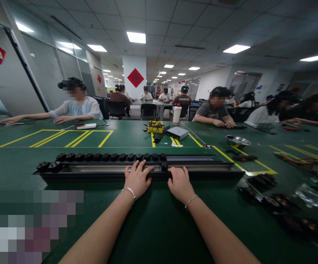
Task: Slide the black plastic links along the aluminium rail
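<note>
A long black channel rail lies crosswise on the green table before me. Behind it a second rail carries a row of small black round parts. My left hand lies on the front rail, its fingers spread and reaching across the channel. At the front rail's right half is my right hand, thumb and fingers apart, its forefinger close beside a single black round part in the channel. Whether that finger touches the part I cannot tell. Two more black round parts sit at the rail's left end.
Loose black parts and a clear plastic bottle are on the right. Farther back stand a metal bowl, a grey box, a yellow box with cables and a white bottle. Other people sit across the table.
</note>
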Available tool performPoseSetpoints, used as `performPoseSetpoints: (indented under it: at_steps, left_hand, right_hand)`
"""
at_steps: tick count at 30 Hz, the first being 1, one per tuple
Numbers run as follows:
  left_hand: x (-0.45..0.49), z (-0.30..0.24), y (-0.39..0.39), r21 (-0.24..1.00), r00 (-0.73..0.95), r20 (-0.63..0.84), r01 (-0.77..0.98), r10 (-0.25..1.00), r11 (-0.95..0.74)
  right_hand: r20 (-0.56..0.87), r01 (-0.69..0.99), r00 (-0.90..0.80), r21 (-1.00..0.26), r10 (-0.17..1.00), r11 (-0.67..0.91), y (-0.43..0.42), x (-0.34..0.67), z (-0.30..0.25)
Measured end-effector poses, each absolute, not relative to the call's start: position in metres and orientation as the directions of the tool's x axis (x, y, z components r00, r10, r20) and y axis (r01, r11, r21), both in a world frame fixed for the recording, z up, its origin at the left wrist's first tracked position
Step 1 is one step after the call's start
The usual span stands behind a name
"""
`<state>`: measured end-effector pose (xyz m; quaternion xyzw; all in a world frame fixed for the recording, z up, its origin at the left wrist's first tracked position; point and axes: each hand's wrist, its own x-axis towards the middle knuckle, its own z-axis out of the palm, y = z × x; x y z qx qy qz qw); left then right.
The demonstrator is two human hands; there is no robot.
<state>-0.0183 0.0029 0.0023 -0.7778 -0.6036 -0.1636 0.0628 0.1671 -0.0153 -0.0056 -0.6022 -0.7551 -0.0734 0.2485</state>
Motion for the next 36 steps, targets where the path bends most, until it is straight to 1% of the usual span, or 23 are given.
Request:
performPoseSetpoints:
  at_steps: [6, 11, 18, 27, 36]
  left_hand:
    - [-0.0176, 0.0020, 0.0031, 0.106, 0.207, 0.324, 0.962, 0.923, -0.253]
    - [-0.0188, -0.0003, 0.0041, 0.097, 0.220, 0.352, 0.958, 0.910, -0.269]
    - [-0.0173, 0.0035, 0.0017, 0.092, 0.208, 0.324, 0.964, 0.923, -0.250]
    - [-0.0185, 0.0004, 0.0037, 0.094, 0.215, 0.340, 0.961, 0.916, -0.260]
    - [-0.0194, -0.0004, 0.0048, 0.103, 0.224, 0.347, 0.956, 0.911, -0.274]
  right_hand:
    - [0.461, 0.949, -0.146, -0.185, 0.875, 0.256, -0.0144, 0.1676, -0.0062]
    - [0.469, 0.945, -0.134, -0.205, 0.873, 0.255, -0.0139, 0.1675, -0.0066]
    - [0.473, 0.956, -0.130, -0.174, 0.871, 0.237, -0.0131, 0.1672, -0.0079]
    - [0.496, 0.938, -0.115, -0.231, 0.861, 0.258, -0.0137, 0.1669, -0.0079]
    - [0.508, 0.941, -0.151, -0.189, 0.848, 0.281, -0.0153, 0.1689, -0.0123]
